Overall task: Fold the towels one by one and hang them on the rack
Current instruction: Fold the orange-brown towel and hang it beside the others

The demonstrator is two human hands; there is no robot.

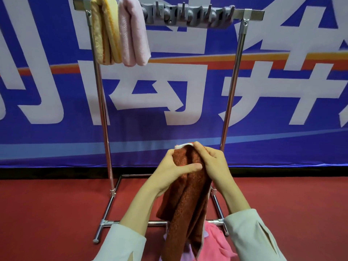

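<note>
Spare towels: a pink towel [214,240] and a bit of lilac cloth lie on the red floor [47,213], just on the near side of the rack's foot bar, partly hidden by the brown one.
Brown towel [184,213]: held up in the air in front of the rack [102,110], between its two posts and well below its top bar. It hangs in long loose folds, doubled over at the top.
Step in hand: it looks like the lengthwise fold is being gathered and squared, and the towel is not yet hung.
Doing it well: line up the hems at the top before lifting. Run one hand down to smooth the bunched layers so the strip is even and narrow. Then lay it over the bar at its middle so both halves hang level.
Left hand [175,172]: the grip is closed round the towel's upper part, thumb laid across the front and fingers wrapped behind.
Right hand [211,162]: the grip pinches the top fold, fingertips curled over the pale hem edge, close against the left.
Hung towels: a yellow towel [102,34] and a pale pink towel [133,34] hang folded side by side, touching, at the left end of the rack's top bar.
Free space: the rest of the top bar carries a grey hook strip [188,16], so the place beside the pale pink towel looks the likely one.
Backdrop: a blue banner [169,140] stands behind the rack.
</note>
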